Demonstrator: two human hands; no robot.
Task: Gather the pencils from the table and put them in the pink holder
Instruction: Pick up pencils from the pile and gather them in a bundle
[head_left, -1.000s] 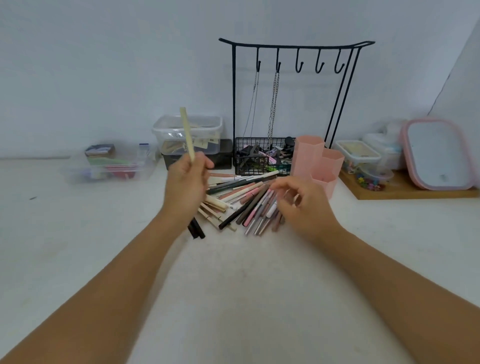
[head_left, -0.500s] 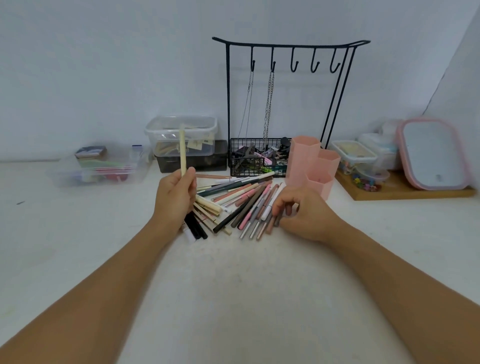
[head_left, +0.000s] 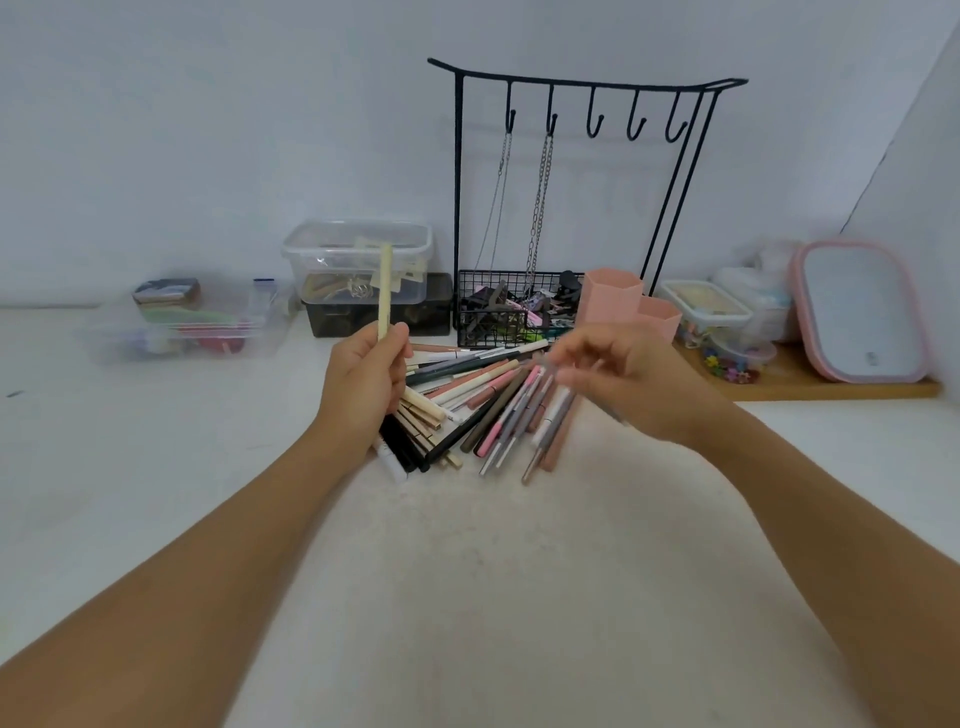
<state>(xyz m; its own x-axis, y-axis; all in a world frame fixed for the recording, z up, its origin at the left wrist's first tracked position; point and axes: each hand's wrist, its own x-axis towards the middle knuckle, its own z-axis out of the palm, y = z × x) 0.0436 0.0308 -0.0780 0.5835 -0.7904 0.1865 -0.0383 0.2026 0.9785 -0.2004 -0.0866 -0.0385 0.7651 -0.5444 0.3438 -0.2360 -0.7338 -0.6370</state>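
Note:
A heap of pencils (head_left: 498, 405) in cream, pink, brown, grey and black lies fanned out on the white table (head_left: 493, 571). Behind its right end stands the pink holder (head_left: 613, 296), made of hexagonal cups. My left hand (head_left: 363, 384) is over the left side of the heap and holds a cream pencil (head_left: 385, 291) upright. My right hand (head_left: 639, 384) is raised just above the heap's right side, in front of the holder. It is blurred, with its fingers pinched on what looks like a thin grey pencil (head_left: 615, 415).
A black hook stand (head_left: 587, 88) with hanging chains rises over a wire basket (head_left: 498, 312) behind the heap. Clear plastic boxes (head_left: 358, 260) stand at the back left. At the right, a wooden tray (head_left: 831, 387) carries small containers and a pink-rimmed mirror (head_left: 857, 312).
My right hand has lifted off the heap, pinching a thin pencil, and moved toward the holder. My left hand has kept the cream pencil upright, lowering slightly.

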